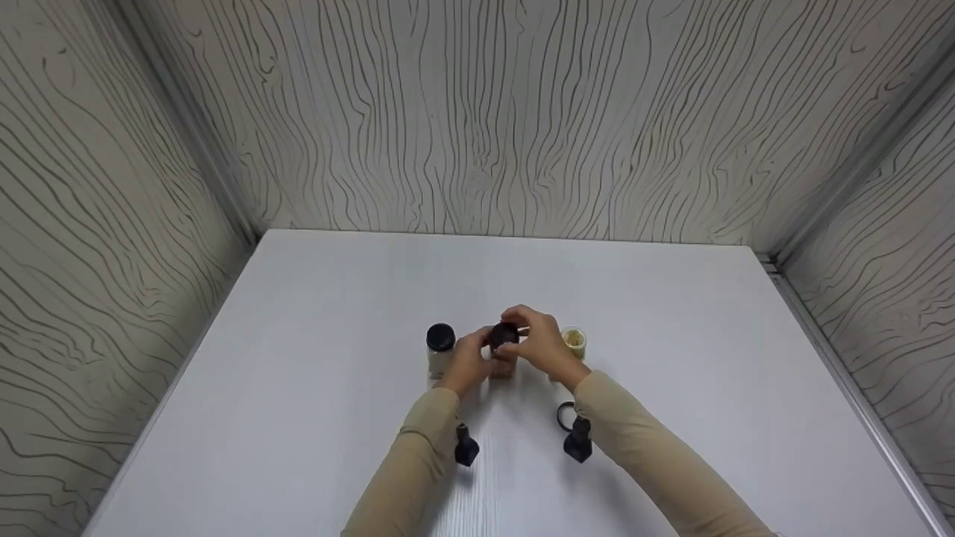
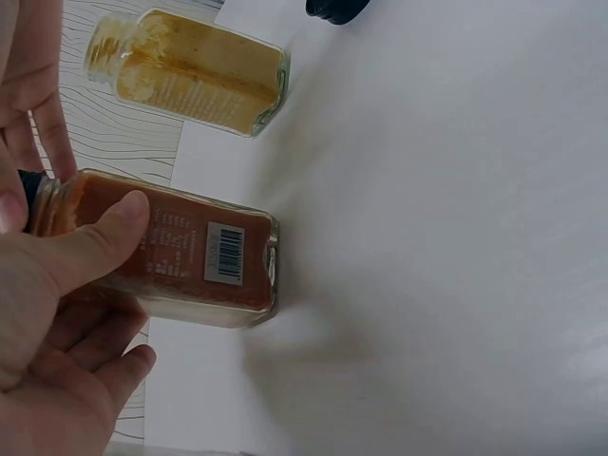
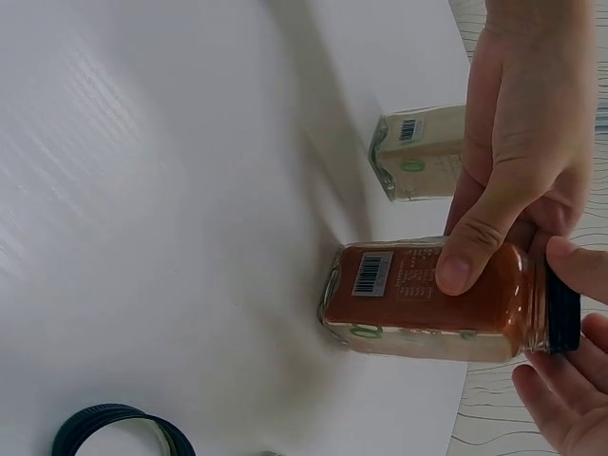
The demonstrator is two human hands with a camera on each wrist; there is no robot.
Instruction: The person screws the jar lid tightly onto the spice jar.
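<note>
A square glass jar of red-brown powder (image 2: 180,256) stands in front of me, a white barcode label on its side. My left hand (image 1: 468,363) grips its body, thumb laid along the glass in both wrist views. The fingers and thumb of my right hand (image 1: 543,344) pinch the black lid (image 3: 562,309) on the jar's neck. Right of it stands a lidless jar of yellow powder (image 2: 204,71), its glass smeared inside. A jar of pale powder (image 3: 427,157) with a black lid (image 1: 440,337) stands to the left, just beyond my left hand.
A black ring-shaped lid (image 1: 565,416) lies on the white table (image 1: 336,298) near my right forearm. Small black devices (image 1: 466,447) show beside both wrists. Wood-grain patterned panels (image 1: 477,119) stand behind the table and at both sides.
</note>
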